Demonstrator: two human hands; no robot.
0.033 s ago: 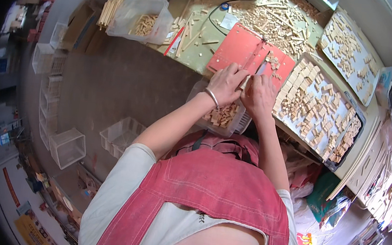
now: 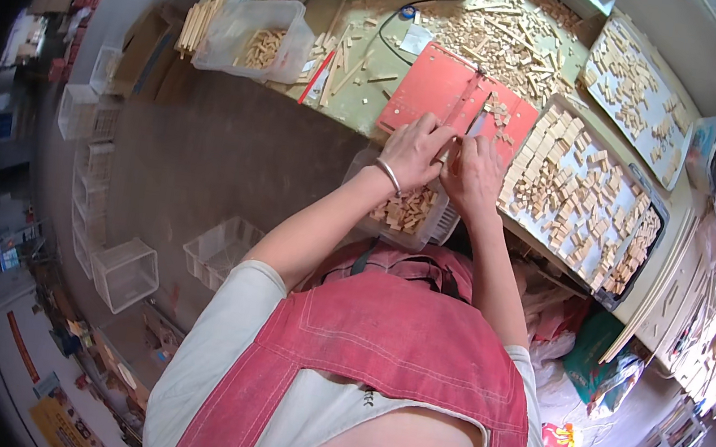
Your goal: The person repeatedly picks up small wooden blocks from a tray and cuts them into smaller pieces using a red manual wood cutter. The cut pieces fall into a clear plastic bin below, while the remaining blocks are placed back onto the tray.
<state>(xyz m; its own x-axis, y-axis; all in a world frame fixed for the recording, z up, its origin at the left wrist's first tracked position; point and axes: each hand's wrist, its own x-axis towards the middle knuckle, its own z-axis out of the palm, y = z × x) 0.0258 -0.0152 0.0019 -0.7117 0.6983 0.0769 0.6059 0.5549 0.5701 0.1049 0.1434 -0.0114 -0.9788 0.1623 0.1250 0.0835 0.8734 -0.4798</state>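
Note:
My left hand [image 2: 415,153], with a silver bangle at its wrist, rests at the near edge of a red board [image 2: 430,88]. Its fingers are closed. Close beside it, nearly touching, my right hand [image 2: 471,179] is also closed, thumb and fingertips pressed together. Whatever they pinch is hidden by the fingers. Just beyond the fingertips, a thin metal strip [image 2: 478,124] lies along a slot in the board, with small wooden blocks [image 2: 499,114] beside it. Below my hands, a clear plastic bin [image 2: 415,238] holds many cut wooden blocks [image 2: 409,209].
To the right, a tray [image 2: 606,297] carries rows and loose heaps of wooden blocks; another board [image 2: 590,78] of blocks lies behind it. Wood offcuts [image 2: 513,40] cover the bench's back. A clear tub [image 2: 295,48] and a red stick [image 2: 316,78] are at left.
A pale wooden piece that showed between my fingertips is now out of sight. My hands have hardly moved.

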